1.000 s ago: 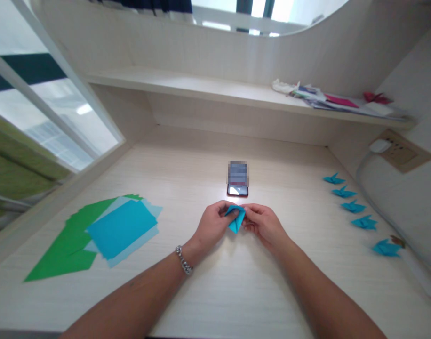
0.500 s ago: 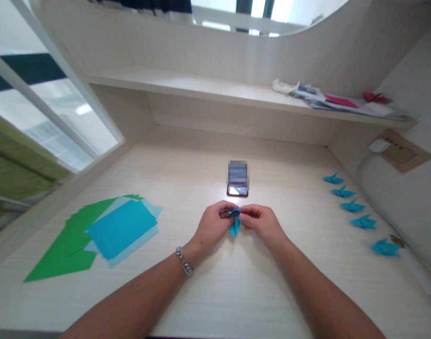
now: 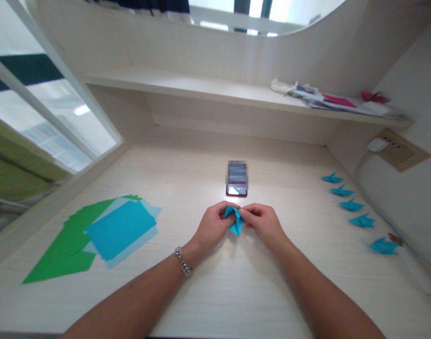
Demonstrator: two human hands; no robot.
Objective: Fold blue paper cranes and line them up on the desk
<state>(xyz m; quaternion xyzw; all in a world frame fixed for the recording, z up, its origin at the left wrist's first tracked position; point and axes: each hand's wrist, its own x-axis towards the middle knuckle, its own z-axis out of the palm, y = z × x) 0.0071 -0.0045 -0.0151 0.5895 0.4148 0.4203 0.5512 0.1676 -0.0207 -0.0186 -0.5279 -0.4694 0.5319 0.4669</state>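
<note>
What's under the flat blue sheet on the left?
Pale blue paper pokes out from under the blue sheet, with green paper beneath, toward the left. Anything wholly covered can't be seen.

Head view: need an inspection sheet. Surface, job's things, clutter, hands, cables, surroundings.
Surface: pale desk.
Job's things: folded blue paper, held up; blue sheets and green sheets at left; five folded blue pieces rowed at right.
Clutter: phone; small brown item, unclear.
Hands: left hand and right hand both grip the folded blue paper.
Cables: pale cable from wall socket, right side.
Surroundings: shelf bearing papers; green curtain left.
</note>
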